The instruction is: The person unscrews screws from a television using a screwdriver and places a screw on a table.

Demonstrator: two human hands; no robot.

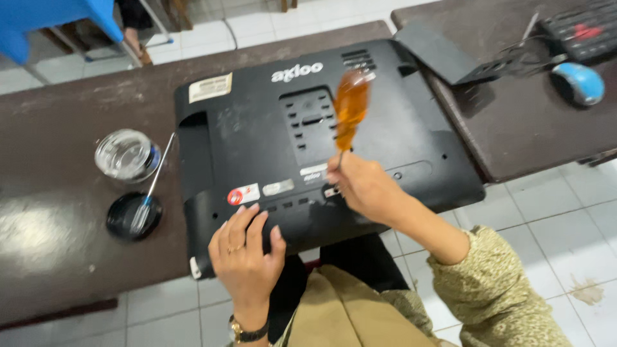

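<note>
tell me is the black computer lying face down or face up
Face down: the black computer lies flat across the tables, its vented back panel upward, with stickers showing.

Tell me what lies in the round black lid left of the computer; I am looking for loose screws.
Across the black lid lies a small screwdriver with a blue grip, its shaft pointing away toward the glass jar. No screws show; glare and the tool cover part of the lid's floor.

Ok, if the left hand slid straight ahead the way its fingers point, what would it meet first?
The left hand rests on the black back cover; straight ahead, probably the round red sticker, though depth is unclear.
</note>
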